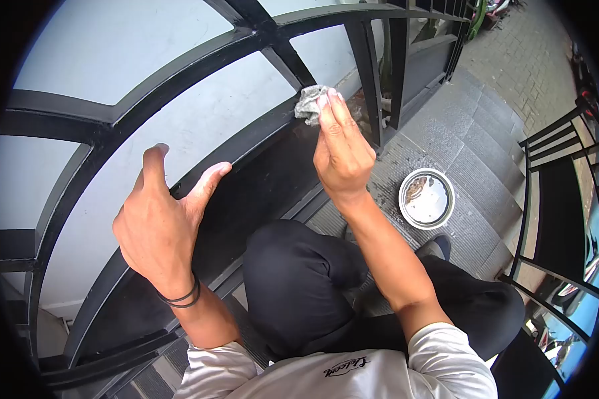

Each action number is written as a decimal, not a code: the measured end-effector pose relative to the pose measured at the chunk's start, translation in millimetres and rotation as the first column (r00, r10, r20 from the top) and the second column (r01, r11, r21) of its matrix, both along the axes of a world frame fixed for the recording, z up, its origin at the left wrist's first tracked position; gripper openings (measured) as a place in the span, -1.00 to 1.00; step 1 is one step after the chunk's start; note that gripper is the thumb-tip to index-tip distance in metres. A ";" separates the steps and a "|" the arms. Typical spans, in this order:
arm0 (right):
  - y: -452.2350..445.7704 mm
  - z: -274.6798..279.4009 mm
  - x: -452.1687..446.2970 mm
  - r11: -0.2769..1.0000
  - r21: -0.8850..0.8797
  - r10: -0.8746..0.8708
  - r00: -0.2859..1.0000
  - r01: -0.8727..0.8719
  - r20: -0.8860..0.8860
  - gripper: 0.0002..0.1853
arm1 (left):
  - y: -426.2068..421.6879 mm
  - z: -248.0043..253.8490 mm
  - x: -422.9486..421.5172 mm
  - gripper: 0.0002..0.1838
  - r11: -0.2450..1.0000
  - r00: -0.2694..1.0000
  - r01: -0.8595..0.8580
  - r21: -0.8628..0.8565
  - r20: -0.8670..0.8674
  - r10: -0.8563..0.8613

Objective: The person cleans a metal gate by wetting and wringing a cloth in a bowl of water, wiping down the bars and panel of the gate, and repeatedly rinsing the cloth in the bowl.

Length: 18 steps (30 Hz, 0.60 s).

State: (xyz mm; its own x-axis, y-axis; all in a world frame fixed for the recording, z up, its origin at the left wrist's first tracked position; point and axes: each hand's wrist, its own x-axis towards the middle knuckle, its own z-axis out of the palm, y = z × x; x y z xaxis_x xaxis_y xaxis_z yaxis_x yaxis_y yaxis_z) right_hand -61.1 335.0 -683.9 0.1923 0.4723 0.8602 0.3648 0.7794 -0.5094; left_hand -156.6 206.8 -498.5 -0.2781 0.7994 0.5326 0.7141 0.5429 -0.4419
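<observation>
My right hand (343, 146) is closed on a crumpled grey cloth (309, 105), pressed against the black metal frame (239, 143) of a gate where an upright bar meets the lower rail. My left hand (160, 213) is in front of the gate's lower left part, thumb and index finger spread apart, with nothing in its grasp. Whether its other fingers touch the bars is hidden. A round metal bowl (448, 216) of water stands on the tiled floor to the right of my right forearm, a brownish patch showing inside it.
Grey floor tiles (476, 163) with wet spots surround the bowl. Another black metal gate (556, 206) stands on the right. My bent knees (293, 272) are close to the near gate, and a shoe (440, 246) is just below the bowl. Paving (532, 66) lies beyond.
</observation>
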 end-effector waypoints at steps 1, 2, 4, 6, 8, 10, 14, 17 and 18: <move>-0.8 -1.8 -1.9 1.000 -0.002 0.013 1.000 -0.013 0.005 -0.70 | -1.7 0.2 0.1 -0.19 1.000 1.000 -0.005 0.001 0.004 0.005; -1.7 -6.2 -2.9 0.999 -0.039 -0.007 1.000 0.007 0.016 -0.71 | -3.3 -0.2 -0.1 -0.19 1.000 1.000 -0.013 -0.002 0.008 0.013; -1.9 -34.9 -2.1 0.993 -0.114 -0.028 0.997 0.036 0.068 -0.72 | -1.9 0.5 -1.1 -0.18 1.000 1.000 0.008 0.019 0.016 -0.009; -9.8 -81.7 7.4 0.963 -0.265 -0.020 0.993 0.050 0.116 -0.67 | -3.7 -0.1 -1.2 -0.19 1.000 1.000 -0.003 0.025 0.023 0.002; -14.1 -77.0 13.3 0.934 -0.354 0.000 0.990 0.051 0.143 -0.65 | -3.9 -0.3 -2.5 -0.19 1.000 0.999 -0.009 0.018 0.034 0.008; -13.3 -26.4 22.3 0.984 -0.159 -0.071 0.997 0.076 0.034 -0.59 | -3.3 0.2 -1.5 -0.20 1.000 0.999 -0.020 0.024 0.045 0.019; -7.0 39.0 23.4 0.991 0.096 -0.122 0.946 0.097 0.301 -0.55 | -6.1 -1.3 -2.9 -0.27 0.996 0.998 0.059 0.073 0.009 -0.060; -0.4 44.0 24.9 0.997 0.065 -0.072 0.846 0.044 0.529 -0.59 | -7.5 -2.3 -3.8 -0.26 0.991 0.995 0.061 0.118 0.075 -0.071; -2.5 50.9 27.9 0.999 -0.032 -0.003 0.825 0.025 0.566 -0.61 | -7.4 -1.0 -2.8 -0.27 0.994 0.995 0.037 0.104 0.089 -0.046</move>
